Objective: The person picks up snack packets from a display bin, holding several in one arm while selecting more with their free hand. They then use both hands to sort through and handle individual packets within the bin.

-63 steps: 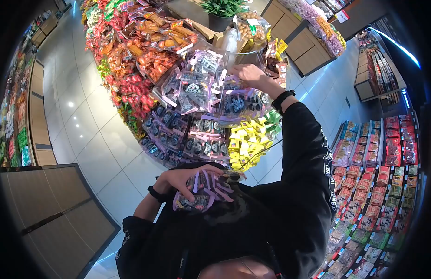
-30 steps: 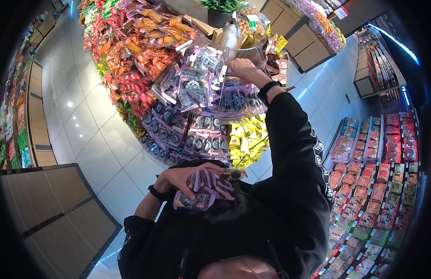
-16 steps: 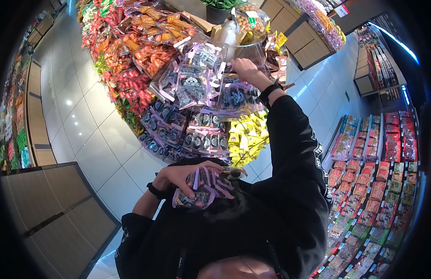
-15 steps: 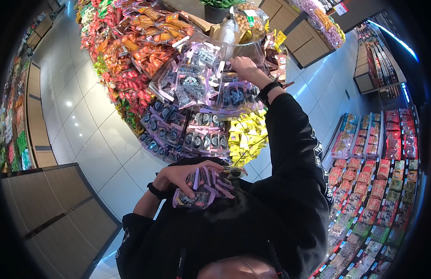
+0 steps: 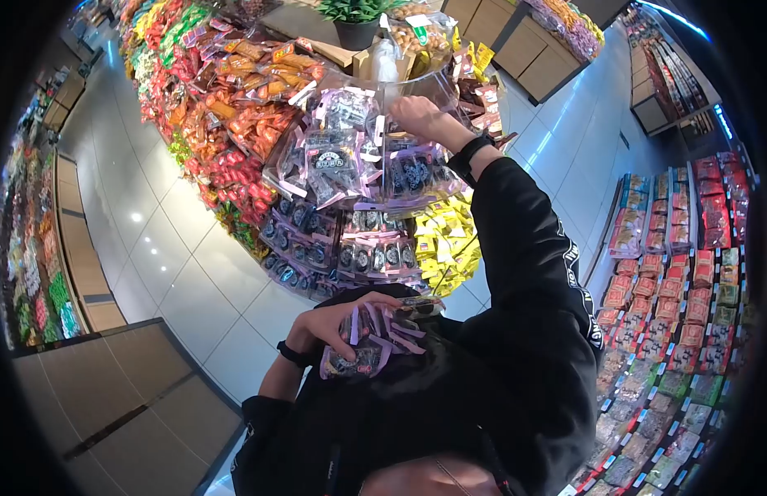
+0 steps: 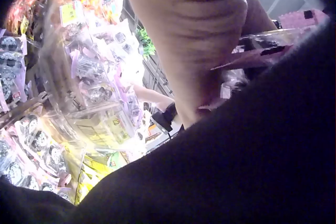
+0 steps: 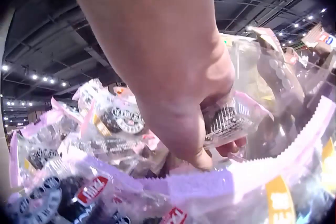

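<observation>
Fingers of the right hand are curled round a small clear packet with dark contents, gripping it with the thumb on the near side and fingertips showing below it. This packet is inside a clear plastic bin, among other purple-edged packets; the right wrist view shows their serrated edges just below the hand.

The left hand holds a bunch of purple-edged packets against the person's black top. Its thumb lies over the bunch and its other fingers are partly bent along the upper side. How tightly they close cannot be told, since in the left wrist view the hand and dark cloth hide much of the bunch.

Beside the right hand, a larger purple-edged bag leans at the front of the bin. Below the bin are rows of dark packets with purple edges, and next to them a heap of yellow packets. Red packets and orange packets are heaped on the other side. Beyond the bin are a potted plant and a bag of nuts. Dark wristbands circle both wrists.
</observation>
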The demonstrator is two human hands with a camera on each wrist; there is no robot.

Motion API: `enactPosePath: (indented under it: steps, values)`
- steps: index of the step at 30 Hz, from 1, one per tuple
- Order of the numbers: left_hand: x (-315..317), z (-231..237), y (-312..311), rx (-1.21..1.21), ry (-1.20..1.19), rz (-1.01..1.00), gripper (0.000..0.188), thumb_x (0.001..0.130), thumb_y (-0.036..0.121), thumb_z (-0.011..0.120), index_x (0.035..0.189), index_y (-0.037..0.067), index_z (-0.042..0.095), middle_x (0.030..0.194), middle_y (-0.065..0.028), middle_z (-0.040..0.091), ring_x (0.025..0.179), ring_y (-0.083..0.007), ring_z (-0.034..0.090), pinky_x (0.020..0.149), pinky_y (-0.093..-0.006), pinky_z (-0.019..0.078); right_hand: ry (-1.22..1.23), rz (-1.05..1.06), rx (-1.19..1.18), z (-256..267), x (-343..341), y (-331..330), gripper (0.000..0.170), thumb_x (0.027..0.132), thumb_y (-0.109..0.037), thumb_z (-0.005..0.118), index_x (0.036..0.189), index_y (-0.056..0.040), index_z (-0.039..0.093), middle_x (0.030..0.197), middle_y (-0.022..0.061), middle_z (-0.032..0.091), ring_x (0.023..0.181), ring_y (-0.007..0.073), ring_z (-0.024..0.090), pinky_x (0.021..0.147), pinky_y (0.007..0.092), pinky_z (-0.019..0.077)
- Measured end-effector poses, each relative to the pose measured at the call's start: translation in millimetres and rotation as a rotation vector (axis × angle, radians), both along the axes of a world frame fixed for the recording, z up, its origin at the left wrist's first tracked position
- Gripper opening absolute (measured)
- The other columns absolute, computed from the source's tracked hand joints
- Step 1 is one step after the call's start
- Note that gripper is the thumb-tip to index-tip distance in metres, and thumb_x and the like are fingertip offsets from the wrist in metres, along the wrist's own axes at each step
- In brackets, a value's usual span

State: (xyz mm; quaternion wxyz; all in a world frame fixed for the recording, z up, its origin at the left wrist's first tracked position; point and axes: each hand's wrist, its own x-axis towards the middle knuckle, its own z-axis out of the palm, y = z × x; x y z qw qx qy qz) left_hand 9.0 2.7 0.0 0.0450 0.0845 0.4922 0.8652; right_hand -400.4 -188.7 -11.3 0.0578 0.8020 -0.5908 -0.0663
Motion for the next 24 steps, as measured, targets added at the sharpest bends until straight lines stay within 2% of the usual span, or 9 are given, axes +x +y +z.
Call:
enactPosePath:
  steps: [1,5,6,8,9,10,13,17,24]
  values:
    - [0.7,-0.2,0.2,0.02,-0.027,0.0,0.122,0.067,0.027,0.098,0.16,0.001,0.023,0.157,-0.0107,0.033,0.146,-0.0199,0.034,0.12,-0.0378,0.0293,-0.064,-0.087,0.068,16.4,4.6,0.7,0.022,0.094,-0.021,0.061,0.107,-0.0028,0.063,0.092,0.021,0.072,0.085,0.0368,0.073,0.074,0.047,0.0594]
    - [-3.4,-3.1,-3.5,-0.002,-0.041,-0.001,0.121,0.067,0.03,0.098,0.159,0.001,0.024,0.158,-0.0109,0.032,0.147,-0.0213,0.033,0.121,-0.0392,0.0278,-0.259,-0.046,0.015,47.7,5.4,12.1,0.044,0.092,-0.04,0.07,0.115,-0.003,0.059,0.089,0.0205,0.072,0.085,0.0375,0.072,0.077,0.0489,0.0574]
    - [-5.5,-3.3,-4.4,-0.006,-0.047,-0.01,0.121,0.067,0.03,0.098,0.159,0.001,0.024,0.158,-0.0109,0.032,0.147,-0.0213,0.033,0.121,-0.0392,0.0278,-0.265,-0.055,0.01,54.6,8.8,14.9,0.044,0.092,-0.04,0.07,0.115,-0.003,0.059,0.089,0.0205,0.072,0.085,0.0375,0.072,0.077,0.0489,0.0574]
    - [-18.8,-7.5,-7.3,0.002,-0.037,-0.039,0.123,0.066,0.031,0.098,0.16,0.001,0.024,0.158,-0.011,0.031,0.148,-0.0217,0.032,0.121,-0.0402,0.0276,-0.258,-0.211,0.367,68.7,6.7,16.3,0.049,0.089,-0.038,0.074,0.118,-0.0027,0.057,0.096,0.0218,0.072,0.091,0.0375,0.072,0.08,0.048,0.0568]
    - [-17.9,-6.6,-7.3,-0.003,-0.05,-0.049,0.123,0.066,0.031,0.098,0.16,0.001,0.024,0.158,-0.011,0.031,0.148,-0.0217,0.032,0.121,-0.0402,0.0276,-0.334,-0.201,0.397,47.6,1.9,12.8,0.053,0.085,-0.035,0.079,0.12,-0.0018,0.056,0.102,0.0232,0.071,0.098,0.0388,0.07,0.085,0.0476,0.0554]
    - [-20.2,-7.2,-7.4,0.005,-0.051,-0.057,0.123,0.066,0.03,0.098,0.16,0.001,0.023,0.158,-0.011,0.031,0.148,-0.0216,0.032,0.121,-0.0399,0.0279,-0.34,-0.207,0.391,42.0,1.1,13.1,0.053,0.085,-0.035,0.079,0.12,-0.0018,0.056,0.102,0.0232,0.071,0.098,0.0388,0.07,0.085,0.0476,0.0554]
    - [-24.2,-5.9,-6.2,0.015,-0.057,-0.065,0.124,0.066,0.029,0.099,0.16,0.002,0.023,0.158,-0.0108,0.031,0.147,-0.0212,0.033,0.121,-0.0393,0.0285,-0.199,0.076,0.383,29.7,4.7,13.7,0.059,0.08,-0.018,0.081,0.129,0.0019,0.054,0.112,0.0231,0.071,0.108,0.0386,0.069,0.092,0.0436,0.0557]
    - [-19.6,-4.5,-5.6,0.052,-0.083,-0.055,0.124,0.066,0.028,0.099,0.16,0.002,0.022,0.157,-0.0103,0.032,0.146,-0.0204,0.034,0.12,-0.0385,0.0295,-0.215,0.15,0.277,21.2,10.3,10.0,0.057,0.075,-0.011,0.083,0.122,0.0029,0.055,0.113,0.023,0.07,0.108,0.0391,0.068,0.091,0.045,0.0552]
    - [-16.5,-7.4,-4.0,0.03,-0.053,-0.002,0.124,0.066,0.028,0.099,0.16,0.001,0.022,0.157,-0.0101,0.032,0.146,-0.0203,0.034,0.12,-0.0385,0.0295,-0.234,0.067,0.347,38.1,10.7,6.3,0.067,0.072,-0.017,0.086,0.127,0.0018,0.054,0.112,0.0217,0.07,0.106,0.0374,0.069,0.091,0.0423,0.0551]
